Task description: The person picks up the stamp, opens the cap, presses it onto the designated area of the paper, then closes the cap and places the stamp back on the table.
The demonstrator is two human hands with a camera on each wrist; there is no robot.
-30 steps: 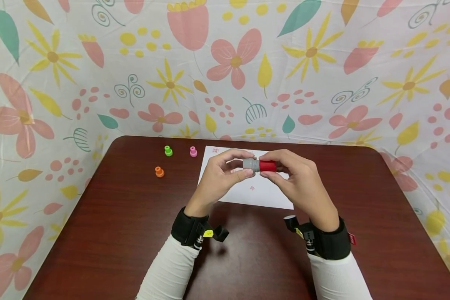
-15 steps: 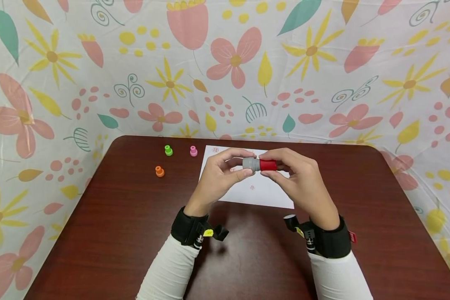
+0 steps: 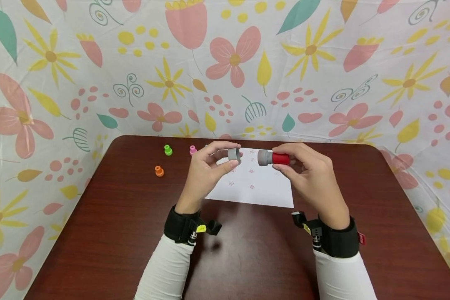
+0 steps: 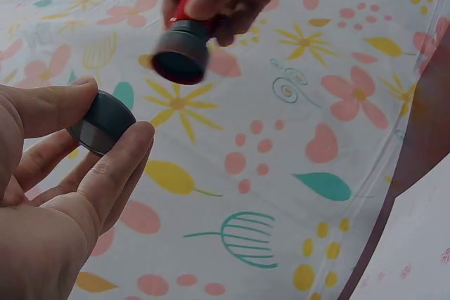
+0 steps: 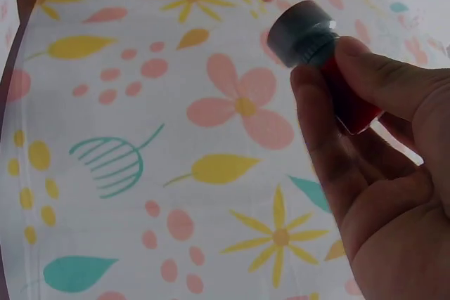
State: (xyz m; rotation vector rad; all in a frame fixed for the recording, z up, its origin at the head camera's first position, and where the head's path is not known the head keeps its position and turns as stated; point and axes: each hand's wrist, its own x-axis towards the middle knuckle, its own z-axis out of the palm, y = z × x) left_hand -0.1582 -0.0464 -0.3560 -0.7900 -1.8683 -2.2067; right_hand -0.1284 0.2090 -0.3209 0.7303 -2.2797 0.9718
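My left hand [image 3: 200, 173] pinches a short grey cap [image 3: 233, 154] between thumb and fingers, above the white sheet of paper [image 3: 260, 196]. In my right hand [image 3: 315, 179] is a small stamp [image 3: 280, 158] with a red body and a wider grey head, gripped by the red part and lying nearly level. A gap separates the cap from the stamp. The left wrist view shows the cap [image 4: 105, 123] at the fingertips and the stamp's round dark end [image 4: 181, 57] facing it. Several small red prints mark the paper.
Small stepped pieces in green [image 3: 168, 150], pink [image 3: 193, 150] and orange [image 3: 159, 171] stand at the back left of the brown table [image 3: 116, 233]. The pink one is partly hidden by the left hand. A flowered cloth [image 3: 225, 83] hangs behind the table.
The cap has come off the stamp. My left hand has moved left with the cap, and my right hand has moved right with the stamp, uncovering more of the paper's prints.
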